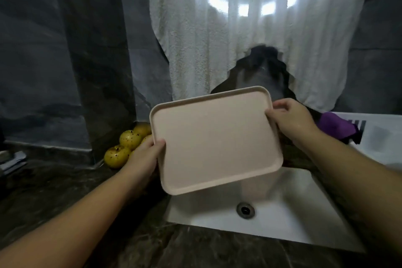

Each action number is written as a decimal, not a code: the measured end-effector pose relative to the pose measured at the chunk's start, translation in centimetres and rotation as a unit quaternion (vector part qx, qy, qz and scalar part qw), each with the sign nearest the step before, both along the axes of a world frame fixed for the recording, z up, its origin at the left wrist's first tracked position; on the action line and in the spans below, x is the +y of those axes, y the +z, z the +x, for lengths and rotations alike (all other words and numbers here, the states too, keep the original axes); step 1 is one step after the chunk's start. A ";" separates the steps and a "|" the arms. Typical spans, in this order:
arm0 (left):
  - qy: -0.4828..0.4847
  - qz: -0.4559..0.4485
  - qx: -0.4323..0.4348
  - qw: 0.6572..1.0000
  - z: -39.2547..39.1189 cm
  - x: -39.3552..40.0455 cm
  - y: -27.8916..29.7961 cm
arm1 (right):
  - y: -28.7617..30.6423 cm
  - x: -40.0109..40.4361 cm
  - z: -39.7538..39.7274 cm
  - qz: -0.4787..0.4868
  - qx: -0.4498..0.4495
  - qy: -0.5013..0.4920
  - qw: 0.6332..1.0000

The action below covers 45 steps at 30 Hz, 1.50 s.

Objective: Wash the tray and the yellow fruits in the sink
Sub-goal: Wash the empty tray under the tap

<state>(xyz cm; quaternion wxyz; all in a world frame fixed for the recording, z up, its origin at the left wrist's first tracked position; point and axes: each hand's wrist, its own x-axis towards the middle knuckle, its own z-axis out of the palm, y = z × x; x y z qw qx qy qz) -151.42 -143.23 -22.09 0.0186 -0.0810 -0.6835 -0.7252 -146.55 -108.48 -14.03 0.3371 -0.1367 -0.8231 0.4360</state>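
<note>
Pink tray [217, 137] at frame centre, tilted above sink [293, 213], left hand [144, 156] and right hand [291, 118] each clamped on an edge. Looks dry; washing seemingly unstarted. Yellow fruits [128, 144] waiting on desk [54, 191], centre left.

Looks like a home washroom or kitchenette corner. Below the right hand [291, 118], a white rectangular sink [293, 220] with a round metal drain [245, 210], sunk into a dark marbled stone counter [65, 180]. Behind both hands, dark veined stone wall panels [54, 50] and a white terry towel [250, 28] hanging down. Just beyond the left hand [144, 156], speckled yellow fruits [125, 146] piled in the counter's corner. Right of the right hand, a white plastic basket [378, 135] with a purple cloth [335, 125] draped over its edge.
</note>
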 end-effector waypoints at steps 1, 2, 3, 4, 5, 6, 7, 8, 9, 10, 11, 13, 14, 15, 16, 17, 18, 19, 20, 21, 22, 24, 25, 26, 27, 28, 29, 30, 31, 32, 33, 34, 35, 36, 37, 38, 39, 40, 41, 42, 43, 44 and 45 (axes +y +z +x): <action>0.024 0.014 -0.019 0.999 -0.1 -0.4 0.5 | 0.5 -0.7 -1.0 0.022 -0.017 -0.001 1.000; 0.051 0.025 -0.039 0.998 -0.2 -0.8 0.9 | 0.8 -1.3 -1.9 0.044 -0.041 0.001 0.998; 0.080 0.033 -0.059 0.995 -0.2 -1.2 1.3 | 0.9 -1.9 -2.7 0.069 -0.073 0.005 0.995; 0.098 0.036 -0.084 0.991 -0.2 -1.7 1.5 | 0.9 -2.3 -3.5 0.103 -0.106 0.008 0.989; 0.103 0.037 -0.112 0.988 -0.1 -2.1 1.7 | 0.9 -2.8 -4.2 0.139 -0.133 0.012 0.981; 0.106 0.036 -0.136 0.984 -0.1 -2.5 1.9 | 0.9 -3.2 -4.8 0.173 -0.155 0.015 0.973; 0.111 0.032 -0.153 0.981 0.0 -2.8 2.1 | 0.9 -3.6 -5.5 0.210 -0.165 0.021 0.963; 0.118 0.025 -0.164 0.979 -0.2 -3.0 2.3 | 1.0 -4.0 -6.3 0.248 -0.162 0.030 0.955; 0.123 0.016 -0.172 0.977 -0.1 -3.1 2.6 | 1.4 -4.5 -7.1 0.284 -0.150 0.045 0.946; 0.128 0.007 -0.177 0.976 -0.4 -3.1 2.8 | 1.9 -5.1 -8.0 0.312 -0.135 0.067 0.938; 0.131 0.005 -0.181 0.975 -0.6 -3.1 3.0 | 2.5 -5.8 -8.9 0.337 -0.126 0.092 0.929; 0.126 0.010 -0.182 0.975 -1.0 -2.8 3.5 | 3.7 -7.2 -11.2 0.379 -0.131 0.132 0.906; 0.124 0.013 -0.181 0.975 -1.3 -2.6 3.6 | 4.2 -7.8 -12.4 0.397 -0.143 0.147 0.895; 0.123 0.013 -0.180 0.976 -1.6 -2.4 3.8 | 4.5 -8.4 -13.5 0.412 -0.155 0.160 0.884; 0.120 0.012 -0.176 0.977 -1.8 -2.2 4.0 | 4.6 -8.8 -14.5 0.422 -0.163 0.172 0.875; 0.119 0.010 -0.175 0.977 -1.9 -1.9 4.2 | 4.6 -9.1 -15.5 0.429 -0.170 0.180 0.869; 0.115 0.010 -0.174 0.978 -2.0 -1.6 4.4 | 4.6 -9.4 -16.5 0.438 -0.176 0.185 0.862; 0.110 0.014 -0.176 0.978 -2.0 -1.4 4.5 | 4.5 -9.6 -17.3 0.450 -0.184 0.191 0.853; 0.104 0.019 -0.179 0.978 -2.1 -1.2 4.7 | 4.3 -9.7 -18.1 0.461 -0.189 0.199 0.844; 0.100 0.025 -0.182 0.978 -2.1 -1.0 4.8 | 4.2 -9.7 -18.8 0.469 -0.190 0.206 0.838; 0.097 0.036 -0.184 0.978 -2.2 -0.8 4.9 | 4.1 -9.7 -19.3 0.470 -0.187 0.209 0.837; 0.094 0.051 -0.179 0.978 -2.4 -0.4 5.0 | 4.1 -9.5 -20.0 0.456 -0.168 0.207 0.849; 0.096 0.056 -0.176 0.978 -2.5 -0.2 5.1 | 4.1 -9.4 -20.2 0.448 -0.158 0.204 0.856; 0.096 0.061 -0.173 0.978 -2.5 0.0 5.1 | 4.1 -9.4 -20.3 0.442 -0.153 0.203 0.860; 0.094 0.063 -0.171 0.979 -2.5 0.2 5.2 | 4.1 -9.4 -20.4 0.440 -0.151 0.202 0.862; 0.093 0.065 -0.167 0.979 -2.5 0.3 5.2 | 4.2 -9.5 -20.4 0.440 -0.151 0.201 0.862; 0.091 0.067 -0.165 0.980 -2.5 0.4 5.3 | 4.2 -9.5 -20.3 0.440 -0.152 0.199 0.863; 0.090 0.066 -0.164 0.980 -2.4 0.5 5.4 | 4.1 -9.5 -20.1 0.437 -0.154 0.198 0.864; 0.091 0.066 -0.163 0.980 -2.3 0.6 5.6 | 4.0 -9.5 -20.0 0.436 -0.155 0.198 0.864; 0.093 0.067 -0.162 0.980 -2.3 0.5 5.7 | 3.8 -9.5 -19.8 0.437 -0.156 0.199 0.863; 0.095 0.069 -0.164 0.979 -2.4 0.5 5.9 | 3.6 -9.4 -19.6 0.438 -0.157 0.202 0.862; 0.094 0.072 -0.168 0.979 -2.4 0.4 5.9 | 3.3 -9.4 -19.5 0.440 -0.157 0.204 0.861; 0.090 0.077 -0.173 0.978 -2.5 0.5 6.0 | 3.0 -9.3 -19.4 0.441 -0.157 0.205 0.859; 0.084 0.081 -0.175 0.978 -2.5 0.5 6.0 | 2.7 -9.3 -19.3 0.445 -0.155 0.204 0.858; 0.079 0.081 -0.177 0.978 -2.5 0.5 6.0 | 2.5 -9.4 -19.3 0.448 -0.155 0.203 0.857; 0.076 0.078 -0.176 0.978 -2.5 0.6 6.0 | 2.6 -9.5 -19.2 0.451 -0.159 0.203 0.854; 0.078 0.076 -0.176 0.978 -2.4 0.6 5.9 | 2.8 -9.7 -19.2 0.457 -0.165 0.204 0.850; 0.081 0.074 -0.176 0.978 -2.3 0.6 5.9 | 3.1 -9.8 -19.2 0.465 -0.172 0.201 0.845; 0.083 0.073 -0.176 0.978 -2.3 0.6 5.9 | 3.6 -9.8 -19.2 0.470 -0.179 0.197 0.842; 0.084 0.071 -0.176 0.978 -2.2 0.6 5.9 | 4.0 -9.8 -19.3 0.472 -0.182 0.193 0.841; 0.083 0.068 -0.179 0.978 -2.2 0.5 5.9 | 4.2 -9.8 -19.4 0.474 -0.181 0.190 0.841; 0.082 0.068 -0.183 0.977 -2.3 0.4 6.0 | 4.1 -9.9 -19.3 0.476 -0.178 0.190 0.840; 0.079 0.073 -0.188 0.976 -2.4 0.3 6.1 | 3.7 -10.0 -19.3 0.476 -0.174 0.192 0.841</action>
